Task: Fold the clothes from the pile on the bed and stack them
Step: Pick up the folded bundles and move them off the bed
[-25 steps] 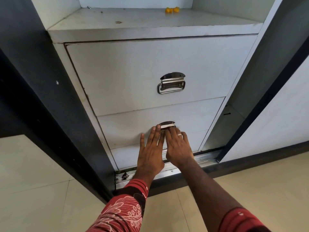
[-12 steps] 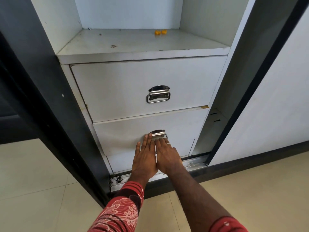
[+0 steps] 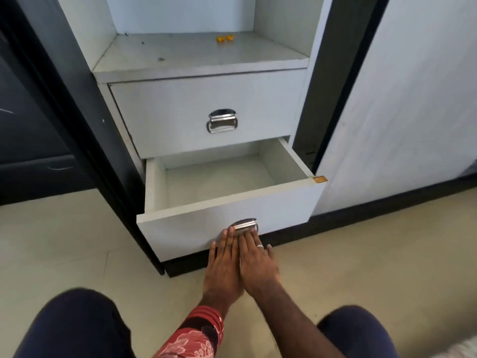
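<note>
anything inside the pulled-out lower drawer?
The white lower drawer shows only bare white floor and walls. Its back part sits hidden under the closed upper drawer, and the strip behind its front panel is out of sight.

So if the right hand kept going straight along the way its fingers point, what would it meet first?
The right hand points at the lower drawer's metal handle; its fingertips already seem to reach it. Beyond that is the drawer front. Whether they touch is unclear.

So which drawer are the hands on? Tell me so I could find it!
Look inside the white wardrobe, under the shelf. Two drawers sit stacked there. It's the bottom drawer, pulled out and showing nothing inside, while the top drawer is shut.
</note>
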Action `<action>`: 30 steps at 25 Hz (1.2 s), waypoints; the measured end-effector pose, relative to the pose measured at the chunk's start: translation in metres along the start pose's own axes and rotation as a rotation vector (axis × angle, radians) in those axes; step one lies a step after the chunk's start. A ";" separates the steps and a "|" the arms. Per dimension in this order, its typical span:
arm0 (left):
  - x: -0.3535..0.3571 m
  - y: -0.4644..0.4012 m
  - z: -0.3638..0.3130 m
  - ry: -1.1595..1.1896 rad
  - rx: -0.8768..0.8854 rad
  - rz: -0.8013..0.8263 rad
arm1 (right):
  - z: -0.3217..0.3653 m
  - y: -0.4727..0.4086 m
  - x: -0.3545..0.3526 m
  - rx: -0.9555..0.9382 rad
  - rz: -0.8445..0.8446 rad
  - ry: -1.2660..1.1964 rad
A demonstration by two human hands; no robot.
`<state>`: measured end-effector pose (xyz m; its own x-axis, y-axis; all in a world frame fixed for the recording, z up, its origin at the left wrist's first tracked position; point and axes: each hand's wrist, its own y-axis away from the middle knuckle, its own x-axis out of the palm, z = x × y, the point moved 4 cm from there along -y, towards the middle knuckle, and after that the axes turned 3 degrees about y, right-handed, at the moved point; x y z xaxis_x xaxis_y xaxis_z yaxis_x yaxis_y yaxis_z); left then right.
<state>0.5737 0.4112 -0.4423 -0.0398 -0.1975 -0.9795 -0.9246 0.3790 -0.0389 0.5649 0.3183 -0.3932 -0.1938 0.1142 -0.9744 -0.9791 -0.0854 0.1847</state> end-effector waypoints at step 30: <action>-0.041 0.050 -0.067 0.224 0.250 0.418 | -0.032 0.145 0.025 0.421 0.305 -0.263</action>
<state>0.5034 0.3779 -0.3911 -0.4907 -0.1609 -0.8564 -0.6948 0.6653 0.2731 0.4201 0.2775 -0.3952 -0.4272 0.3932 -0.8142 -0.8064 0.2415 0.5398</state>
